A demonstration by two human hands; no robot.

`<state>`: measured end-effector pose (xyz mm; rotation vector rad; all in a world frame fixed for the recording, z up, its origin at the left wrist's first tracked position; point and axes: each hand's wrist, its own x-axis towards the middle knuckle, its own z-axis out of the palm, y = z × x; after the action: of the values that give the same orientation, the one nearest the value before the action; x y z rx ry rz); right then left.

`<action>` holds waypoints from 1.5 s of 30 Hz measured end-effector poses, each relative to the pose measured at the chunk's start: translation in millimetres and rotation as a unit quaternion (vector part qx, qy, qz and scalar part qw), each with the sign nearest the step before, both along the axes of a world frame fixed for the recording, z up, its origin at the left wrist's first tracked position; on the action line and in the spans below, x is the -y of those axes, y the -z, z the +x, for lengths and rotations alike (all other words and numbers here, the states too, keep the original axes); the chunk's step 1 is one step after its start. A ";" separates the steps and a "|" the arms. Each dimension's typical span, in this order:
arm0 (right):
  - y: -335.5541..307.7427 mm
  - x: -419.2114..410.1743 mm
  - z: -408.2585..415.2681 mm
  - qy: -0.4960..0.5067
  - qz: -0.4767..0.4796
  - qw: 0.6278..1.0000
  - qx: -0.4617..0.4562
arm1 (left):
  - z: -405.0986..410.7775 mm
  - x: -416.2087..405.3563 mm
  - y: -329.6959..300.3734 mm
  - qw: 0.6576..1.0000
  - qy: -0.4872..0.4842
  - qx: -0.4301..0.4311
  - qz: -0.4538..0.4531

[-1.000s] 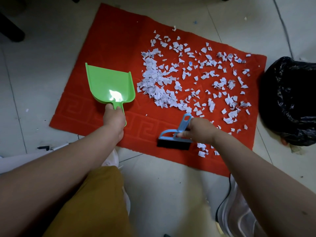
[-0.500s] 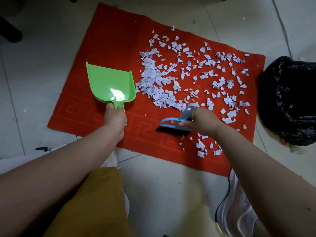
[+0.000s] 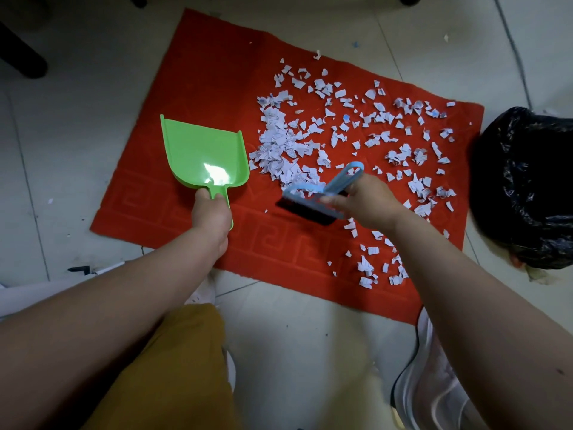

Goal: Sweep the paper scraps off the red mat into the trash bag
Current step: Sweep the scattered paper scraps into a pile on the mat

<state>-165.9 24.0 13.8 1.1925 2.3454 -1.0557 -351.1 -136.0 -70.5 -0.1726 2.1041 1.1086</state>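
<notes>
Red mat (image 3: 217, 72): it lies on the pale tiled floor (image 3: 77, 119), with its long side running from about 9 o'clock to 3 o'clock in the view.
Paper scraps (image 3: 341, 128): most of them are spread over the right half of the mat, with a dense heap (image 3: 285, 156) just right of the dustpan. A smaller group (image 3: 372, 265) lies near the mat's edge at 5 o'clock, behind the brush.
Left hand (image 3: 210, 218): its fingers are curled round the handle of the green dustpan (image 3: 201, 153). The pan rests on the mat with its open mouth toward 11 o'clock, and nothing is seen inside it.
Right hand (image 3: 369, 203): it grips the blue brush (image 3: 313, 201) by its looped handle, which points to 1 o'clock. The black bristles are on the mat at the near edge of the dense heap.
Change: compared with one second ago, the brush is farther from the person, moved toward 12 o'clock from the mat's near border up to the heap. The small group of scraps is now left behind it. The dustpan and the left hand are almost in the same place as before.
Trash bag (image 3: 527, 187): black and shiny, it stands on the floor at 3 o'clock, touching the right end of the mat.
Person: a yellow-brown trouser leg (image 3: 173, 367) and a white shoe (image 3: 434, 398) are at the bottom of the view.
</notes>
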 end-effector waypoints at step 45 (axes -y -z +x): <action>21.2 29.6 -78.8 -0.108 0.159 0.981 0.040 | -4.8 1.1 -12.4 1.000 -0.019 0.008 0.000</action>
<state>-244.6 -5.6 -7.4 1.0268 2.5746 -0.5669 -355.8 -137.1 -58.1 -0.2226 2.0938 1.1268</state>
